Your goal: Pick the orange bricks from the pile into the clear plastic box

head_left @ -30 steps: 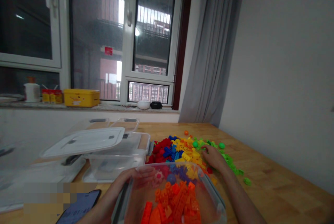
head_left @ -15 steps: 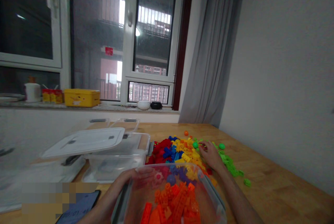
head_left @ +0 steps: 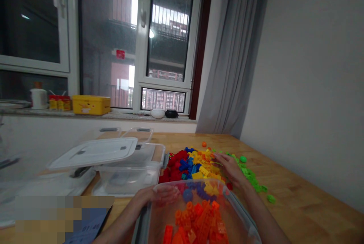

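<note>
the clear, grey-clipped box point(head_left: 162, 213) shows bright orange blocks point(head_left: 201, 223) inside.

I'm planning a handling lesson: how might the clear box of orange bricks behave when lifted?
The clear box will probably feel stiff, since its rim looks firmly shaped. Its thin-looking, see-through walls suggest it may be light for its size. The orange bricks lie loosely heaped, so they would likely slide if it tilts.

digits "01" on the phone screen point(head_left: 92, 219), next pair unclear
</note>
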The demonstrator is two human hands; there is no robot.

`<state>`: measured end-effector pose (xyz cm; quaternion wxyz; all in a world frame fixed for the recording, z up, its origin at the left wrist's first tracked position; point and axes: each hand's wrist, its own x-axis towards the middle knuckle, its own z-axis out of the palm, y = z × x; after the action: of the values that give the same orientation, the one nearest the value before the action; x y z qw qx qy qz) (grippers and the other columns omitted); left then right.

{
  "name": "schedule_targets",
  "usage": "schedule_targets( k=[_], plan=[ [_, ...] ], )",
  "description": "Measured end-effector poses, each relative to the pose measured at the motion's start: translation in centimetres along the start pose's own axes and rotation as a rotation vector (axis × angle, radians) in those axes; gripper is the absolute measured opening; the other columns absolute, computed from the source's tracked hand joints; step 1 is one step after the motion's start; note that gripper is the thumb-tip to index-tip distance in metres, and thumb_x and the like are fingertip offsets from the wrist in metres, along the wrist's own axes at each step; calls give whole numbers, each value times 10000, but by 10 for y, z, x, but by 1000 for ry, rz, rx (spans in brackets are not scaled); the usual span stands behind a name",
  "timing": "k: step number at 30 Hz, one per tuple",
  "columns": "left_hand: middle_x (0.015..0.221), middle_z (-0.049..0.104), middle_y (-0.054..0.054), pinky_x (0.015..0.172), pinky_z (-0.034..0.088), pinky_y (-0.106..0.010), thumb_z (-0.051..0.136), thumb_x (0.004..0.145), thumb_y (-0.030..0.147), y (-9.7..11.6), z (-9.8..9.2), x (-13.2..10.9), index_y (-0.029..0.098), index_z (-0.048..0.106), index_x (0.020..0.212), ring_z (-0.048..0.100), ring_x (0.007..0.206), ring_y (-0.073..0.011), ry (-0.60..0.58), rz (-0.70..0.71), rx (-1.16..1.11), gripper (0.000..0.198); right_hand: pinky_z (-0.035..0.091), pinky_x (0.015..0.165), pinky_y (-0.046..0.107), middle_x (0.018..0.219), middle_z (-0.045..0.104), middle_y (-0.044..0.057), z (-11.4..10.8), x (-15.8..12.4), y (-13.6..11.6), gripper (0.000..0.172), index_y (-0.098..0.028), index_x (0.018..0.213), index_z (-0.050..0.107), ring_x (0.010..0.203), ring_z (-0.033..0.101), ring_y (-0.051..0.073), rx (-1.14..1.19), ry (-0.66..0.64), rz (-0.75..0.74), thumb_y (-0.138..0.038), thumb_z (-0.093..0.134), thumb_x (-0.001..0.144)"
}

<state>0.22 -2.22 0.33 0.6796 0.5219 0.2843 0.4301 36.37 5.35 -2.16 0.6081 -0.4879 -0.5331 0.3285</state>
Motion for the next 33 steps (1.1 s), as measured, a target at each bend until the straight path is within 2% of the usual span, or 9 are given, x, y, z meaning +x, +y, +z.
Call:
schedule_targets(
  k=[4,10,17,20,23,25,27,30,33],
  plan=[
    [1151,773,-96,1172,286,-524,616,735,257,-1,-3,2,176,792,942,568,1257,-378,23,23,15,283,509,887,361,1053,719,64,14,-22,-20,296,-223,940,748,939,659,195,255,-336,99,-463,730,768],
    [1173,764,-94,1159,314,-509,598,766,273,-1,-4,-1,180,769,1021,585,1243,-364,15,-30,9,321,414,1011,392,1179,661,83,25,-35,-43,329,-199,896,775,1150,570,255,73,-823,-65,-488,736,743],
    [1212,744,-104,1169,288,-533,599,749,271,-10,-11,5,177,764,1024,513,1316,-371,9,-20,-33,334,390,1034,417,1181,659,76,23,-36,-42,377,-210,909,773,1150,561,274,65,-908,-85,-482,799,649],
    [1222,739,-108,1174,281,-528,612,739,263,-10,-12,5,177,764,1022,517,1313,-370,10,-32,-41,333,428,998,395,1156,670,76,21,-36,-38,356,-206,932,764,1118,581,261,130,-801,-57,-448,788,672],
    [1227,736,-109,1186,263,-512,601,747,261,-9,-11,5,168,765,1018,516,1316,-362,-4,-44,-46,330,491,892,349,1145,679,57,16,-25,-25,323,-247,1020,720,1025,625,216,227,-423,-19,-428,721,752],
    [1227,736,-112,1189,256,-506,581,753,245,-7,-9,4,160,759,1035,528,1306,-356,-19,-37,-62,344,512,808,319,1130,689,55,9,-12,-14,363,-258,1084,684,946,646,199,69,-126,-41,-481,638,801],
    [1202,747,-117,1184,262,-507,573,740,221,-4,-6,3,151,761,1031,561,1273,-356,-35,-45,-88,354,507,739,310,1067,709,74,-4,2,-1,442,-218,1108,672,861,650,204,-283,102,-96,-538,528,840],
    [1136,777,-116,1172,284,-512,586,713,224,6,-2,2,147,774,990,590,1239,-368,-22,-72,-96,343,468,760,332,956,715,105,-26,17,15,411,-155,1020,701,840,627,233,-576,203,-116,-472,535,817],
    [1092,794,-110,1166,301,-503,613,675,217,16,-1,1,147,781,961,598,1228,-374,11,-83,-56,339,434,763,324,876,711,102,-45,21,28,298,-144,907,721,824,613,232,-720,169,-96,-360,554,790]
  ],
)
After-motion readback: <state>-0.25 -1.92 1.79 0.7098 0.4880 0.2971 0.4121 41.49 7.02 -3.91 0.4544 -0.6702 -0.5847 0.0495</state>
